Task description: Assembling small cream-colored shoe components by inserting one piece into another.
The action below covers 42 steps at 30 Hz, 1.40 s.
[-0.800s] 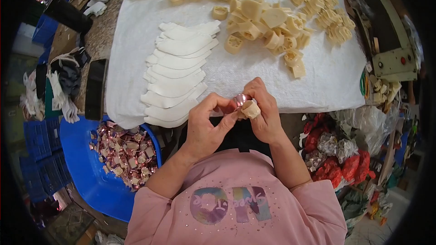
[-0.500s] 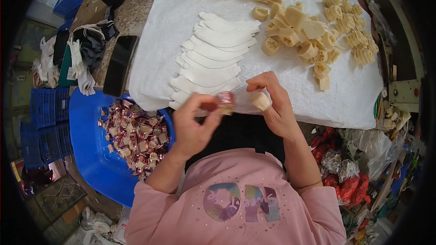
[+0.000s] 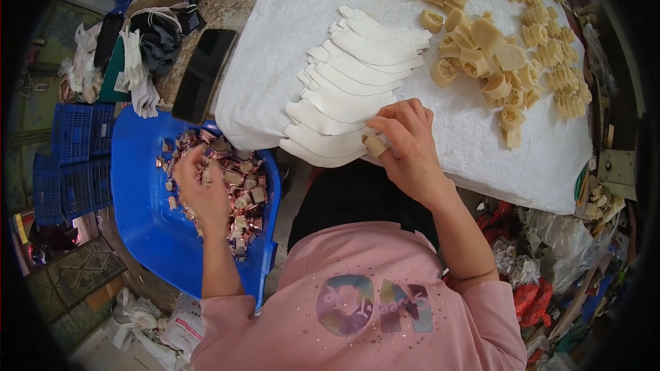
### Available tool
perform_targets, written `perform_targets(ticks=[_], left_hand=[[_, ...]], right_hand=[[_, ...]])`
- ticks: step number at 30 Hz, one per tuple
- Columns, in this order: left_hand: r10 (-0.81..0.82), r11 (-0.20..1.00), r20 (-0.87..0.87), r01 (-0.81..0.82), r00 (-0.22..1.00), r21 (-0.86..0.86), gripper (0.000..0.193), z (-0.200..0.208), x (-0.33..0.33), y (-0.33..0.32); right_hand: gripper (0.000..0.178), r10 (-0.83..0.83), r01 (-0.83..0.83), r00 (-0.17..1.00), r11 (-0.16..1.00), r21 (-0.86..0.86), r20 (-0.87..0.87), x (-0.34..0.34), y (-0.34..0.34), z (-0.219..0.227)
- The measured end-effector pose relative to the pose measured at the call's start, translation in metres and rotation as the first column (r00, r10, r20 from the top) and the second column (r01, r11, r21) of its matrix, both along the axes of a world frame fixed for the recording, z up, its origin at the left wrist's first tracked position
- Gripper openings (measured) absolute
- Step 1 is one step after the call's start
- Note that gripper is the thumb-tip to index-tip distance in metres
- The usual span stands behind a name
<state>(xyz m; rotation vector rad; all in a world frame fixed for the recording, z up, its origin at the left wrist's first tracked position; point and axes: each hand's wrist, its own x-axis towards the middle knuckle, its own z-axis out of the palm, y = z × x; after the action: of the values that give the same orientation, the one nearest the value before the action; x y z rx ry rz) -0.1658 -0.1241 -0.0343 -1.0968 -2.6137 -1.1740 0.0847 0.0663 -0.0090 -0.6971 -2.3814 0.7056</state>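
My left hand [image 3: 201, 189] reaches over the blue plastic tub, fingers apart above a pile of small pink metallic-covered heel pieces [image 3: 237, 189] with beige faces. Pieces show between its thumb and fingers. At the table's near edge my right hand [image 3: 410, 148] hovers by the overlapping row of white curved strips [image 3: 344, 96]. Its index finger and thumb are apart, and a beige cover [image 3: 375, 145] seems to sit on the thumb tip. Beige moulded heel-shaped pieces [image 3: 491, 55], some hollow, lie heaped on the white cloth [image 3: 261, 48] beyond that hand.
The blue tub [image 3: 141, 192] stands left of the table. A black phone [image 3: 204, 75] lies at the table's left side, near dark cloth and white gloves [image 3: 137, 69]. Blue crates [image 3: 72, 158] are stacked far left. Plastic bags [image 3: 550, 233] crowd the lower right.
My left hand has moved left and down from the table edge into the tub; the pink-covered piece is no longer seen in its fingers. The view has shifted a little.
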Motion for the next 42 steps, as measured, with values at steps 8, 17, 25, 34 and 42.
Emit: perform_targets(ticks=[8,17,25,34,42], left_hand=[[-0.572,0.805,-0.096,0.58,0.814,0.125,0.027,0.023,0.064,0.082],[-0.556,0.808,-0.285,0.588,0.781,0.034,0.022,0.005,0.074,0.095],[-0.529,0.818,-0.278,0.569,0.802,0.084,0.022,-0.001,0.074,0.096],[-0.508,0.832,-0.278,0.548,0.816,0.088,0.024,0.002,0.074,0.097],[-0.53,0.826,-0.229,0.558,0.816,0.075,0.029,0.008,0.075,0.096]], right_hand=[[0.025,-0.112,0.107,0.993,0.989,0.105,0.041,-0.001,0.012,0.0],[0.022,-0.04,0.029,0.996,0.989,0.146,0.074,-0.049,0.018,0.002],[0.008,-0.014,-0.068,0.968,0.947,0.314,0.251,-0.093,0.027,-0.001],[0.026,0.157,-0.169,0.975,0.984,-0.065,-0.158,-0.062,0.034,-0.011],[0.008,-0.442,-0.127,0.484,0.818,-0.56,-0.755,0.03,0.042,0.024]])
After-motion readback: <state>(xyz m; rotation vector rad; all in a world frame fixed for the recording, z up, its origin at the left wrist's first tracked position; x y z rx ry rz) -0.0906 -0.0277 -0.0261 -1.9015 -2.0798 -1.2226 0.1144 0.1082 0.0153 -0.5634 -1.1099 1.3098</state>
